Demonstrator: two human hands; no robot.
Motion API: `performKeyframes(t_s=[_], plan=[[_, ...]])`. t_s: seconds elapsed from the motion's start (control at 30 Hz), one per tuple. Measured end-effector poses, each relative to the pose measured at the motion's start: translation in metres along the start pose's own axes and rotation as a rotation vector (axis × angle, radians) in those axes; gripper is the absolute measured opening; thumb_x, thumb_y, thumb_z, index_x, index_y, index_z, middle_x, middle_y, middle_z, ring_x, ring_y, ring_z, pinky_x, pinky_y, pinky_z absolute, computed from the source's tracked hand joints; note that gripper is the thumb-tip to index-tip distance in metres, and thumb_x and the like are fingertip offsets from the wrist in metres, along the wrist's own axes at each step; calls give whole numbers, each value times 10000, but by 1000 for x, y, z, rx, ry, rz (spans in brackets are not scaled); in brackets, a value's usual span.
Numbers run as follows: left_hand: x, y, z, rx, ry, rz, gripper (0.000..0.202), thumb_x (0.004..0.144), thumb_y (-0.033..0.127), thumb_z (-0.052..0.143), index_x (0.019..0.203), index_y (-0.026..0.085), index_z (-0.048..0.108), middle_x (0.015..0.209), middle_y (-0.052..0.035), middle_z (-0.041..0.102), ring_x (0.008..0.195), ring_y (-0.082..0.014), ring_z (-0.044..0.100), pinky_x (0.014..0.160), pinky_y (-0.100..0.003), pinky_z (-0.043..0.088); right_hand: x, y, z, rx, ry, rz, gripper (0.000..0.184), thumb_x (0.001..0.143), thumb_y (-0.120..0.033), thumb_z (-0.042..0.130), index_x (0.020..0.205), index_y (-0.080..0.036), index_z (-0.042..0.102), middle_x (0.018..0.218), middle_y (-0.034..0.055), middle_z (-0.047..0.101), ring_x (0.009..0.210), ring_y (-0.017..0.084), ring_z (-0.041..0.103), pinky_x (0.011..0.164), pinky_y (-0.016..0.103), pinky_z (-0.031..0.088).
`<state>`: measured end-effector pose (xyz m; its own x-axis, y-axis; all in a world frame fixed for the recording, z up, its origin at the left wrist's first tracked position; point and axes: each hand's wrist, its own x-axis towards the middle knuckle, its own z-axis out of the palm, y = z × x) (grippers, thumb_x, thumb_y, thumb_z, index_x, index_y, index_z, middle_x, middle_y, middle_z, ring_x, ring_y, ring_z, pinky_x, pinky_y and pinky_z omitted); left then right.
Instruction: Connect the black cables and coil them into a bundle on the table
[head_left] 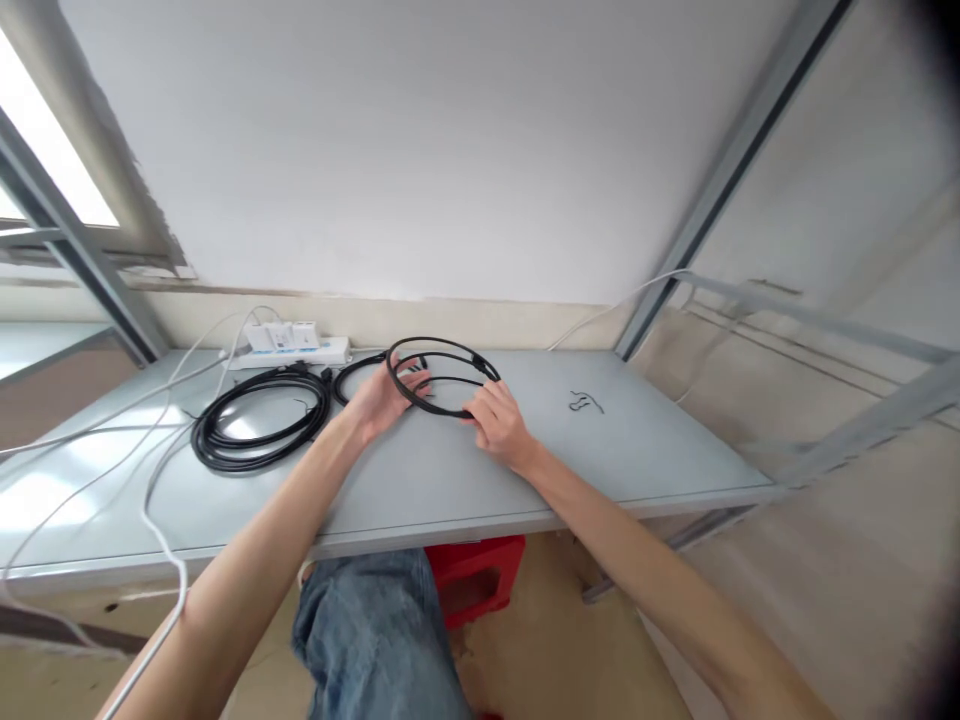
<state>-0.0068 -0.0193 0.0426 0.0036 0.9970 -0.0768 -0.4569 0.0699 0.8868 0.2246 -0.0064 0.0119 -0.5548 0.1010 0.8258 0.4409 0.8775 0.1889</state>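
Above the table, a loosely coiled black cable (432,408) is raised between both hands. My left hand (381,398) holds the coil's left side in the crook of the thumb, with its fingers partly stretched out behind the loops. On the near right side of the coil, my right hand (496,422) is closed around the cable. A short thicker piece (480,364) shows on the loop just above that hand. Left of my left hand lies a larger coil of black cable (259,462), with another black loop (341,385) partly hidden behind my wrist.
A white power strip (330,350) with plugged-in adapters stands against the wall. White cords (161,530) run across the table's left side and over its front edge. Thin black ties (585,402) lie to the right. Below is a red stool (480,580); metal posts (697,220) frame the table (637,450).
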Motion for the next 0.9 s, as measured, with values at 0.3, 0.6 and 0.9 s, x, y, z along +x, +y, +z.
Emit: performKeyframes(t_s=[0.3,0.6,0.9], plan=[[-3,29,15,-189,218,2,104,899,173,716,975,141,652,825,-66,721,800,-183,767,620,-204,651,3,-4,-5,104,-84,-153,350,1095,-230,374,807,-203,571,750,40,425,755,222,389,723,373,295],[-3,69,-10,24,148,-160,257,975,234,582,1165,71,643,1010,-199,730,868,-285,787,651,-343,684,5,-2,-1,105,-272,-200,316,1074,-165,406,806,-211,566,753,34,459,784,220,416,744,360,317],[-15,87,-1,371,31,11,268,779,115,799,684,176,555,506,60,433,347,10,185,285,-129,150,8,3,5,158,-357,-43,190,1004,-154,523,910,-207,679,1066,131,645,1088,280,539,944,456,483]])
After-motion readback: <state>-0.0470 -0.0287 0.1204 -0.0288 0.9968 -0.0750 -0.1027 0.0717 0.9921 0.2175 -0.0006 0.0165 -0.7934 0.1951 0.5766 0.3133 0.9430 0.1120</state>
